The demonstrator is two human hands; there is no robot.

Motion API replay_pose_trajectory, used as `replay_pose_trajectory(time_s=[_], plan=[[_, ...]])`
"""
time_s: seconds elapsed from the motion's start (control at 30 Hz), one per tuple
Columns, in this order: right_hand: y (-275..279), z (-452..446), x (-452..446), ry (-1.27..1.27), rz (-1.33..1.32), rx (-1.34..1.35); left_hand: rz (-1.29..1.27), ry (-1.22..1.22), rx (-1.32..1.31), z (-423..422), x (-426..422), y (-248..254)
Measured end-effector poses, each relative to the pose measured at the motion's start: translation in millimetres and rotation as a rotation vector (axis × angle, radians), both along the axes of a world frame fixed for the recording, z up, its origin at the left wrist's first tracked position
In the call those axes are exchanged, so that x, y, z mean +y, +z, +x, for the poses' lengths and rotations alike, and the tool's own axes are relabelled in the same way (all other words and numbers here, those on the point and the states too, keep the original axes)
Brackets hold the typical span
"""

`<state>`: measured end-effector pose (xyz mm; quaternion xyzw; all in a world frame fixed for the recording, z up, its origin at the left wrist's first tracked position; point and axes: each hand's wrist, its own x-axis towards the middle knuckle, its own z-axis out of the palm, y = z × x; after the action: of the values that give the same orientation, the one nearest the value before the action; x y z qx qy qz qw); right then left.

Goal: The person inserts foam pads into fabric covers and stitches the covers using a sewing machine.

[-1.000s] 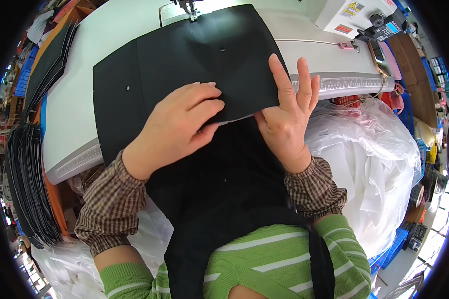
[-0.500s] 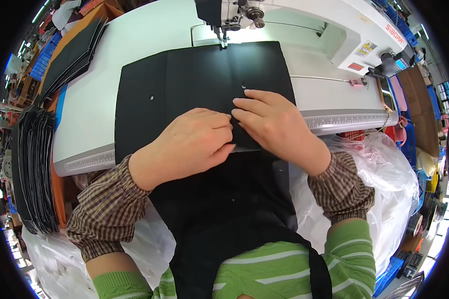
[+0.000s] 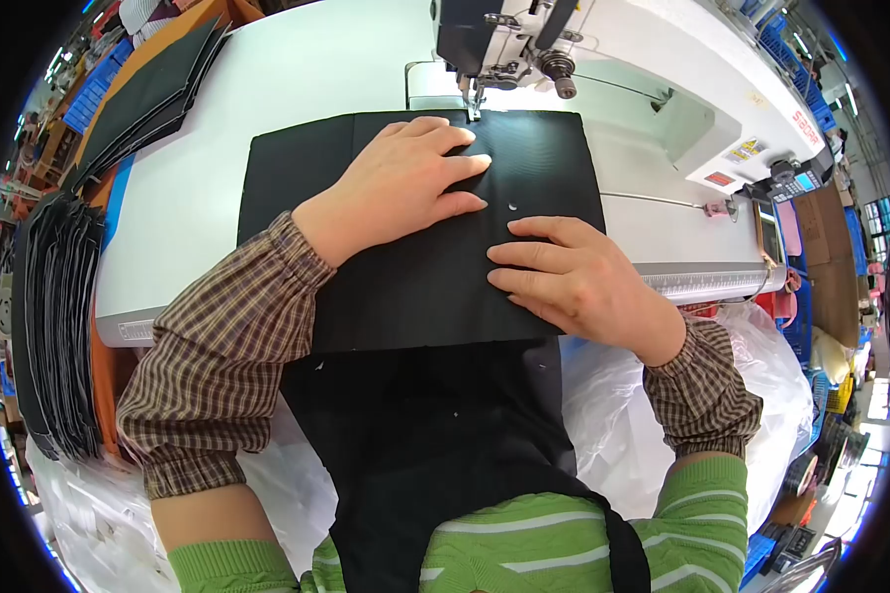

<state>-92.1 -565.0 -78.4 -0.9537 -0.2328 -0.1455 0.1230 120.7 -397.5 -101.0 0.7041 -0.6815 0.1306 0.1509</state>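
Note:
A black fabric panel (image 3: 405, 287) lies flat on the white sewing table, its far edge at the needle and presser foot (image 3: 473, 107) of a sewing machine (image 3: 702, 99). My left hand (image 3: 405, 178) rests on the panel's upper part, fingers apart and pointing toward the presser foot. Lower on the right side of the panel, my right hand (image 3: 583, 277) lies with its fingers spread on the fabric. A small pale hole or mark (image 3: 512, 207) shows on the panel between the hands. Neither hand grips anything.
Stacked black panels (image 3: 54, 316) hang at the table's left side, with more black pieces (image 3: 153, 94) above them. A ruler strip (image 3: 702, 282) runs along the table's front edge. White plastic sheeting (image 3: 613, 405) bunches below on both sides.
My left hand has moved up the panel toward the presser foot and opened out. My right hand is slightly lower in view. The machine also appears lower as the view shifted.

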Motion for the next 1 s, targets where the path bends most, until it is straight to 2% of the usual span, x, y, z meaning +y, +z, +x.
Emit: replay_pose_trajectory(time_s=[0.47, 0.63, 0.77, 0.87, 1.0], plan=[[-4.0, 10.5, -11.6, 0.028, 0.104, 0.113, 0.091, -0.005, 0.043, 8.8, -6.8, 6.2], [-8.5, 13.4, -13.0, 0.01, 0.124, 0.083, -0.057, 0.011, -0.049, 5.4, -9.9, -4.2], [-13.4, 3.0, -6.7, -0.01, 0.144, 0.038, -0.132, 0.06, 0.002, -39.5, 9.7, -4.0], [-18.0, -8.9, -3.5, -0.006, 0.154, 0.049, -0.094, 0.025, 0.111, -74.4, 37.3, -4.1], [-17.9, -10.7, -1.6, 0.011, 0.134, 0.034, -0.074, -0.014, 0.223, -79.9, 54.2, -6.4]])
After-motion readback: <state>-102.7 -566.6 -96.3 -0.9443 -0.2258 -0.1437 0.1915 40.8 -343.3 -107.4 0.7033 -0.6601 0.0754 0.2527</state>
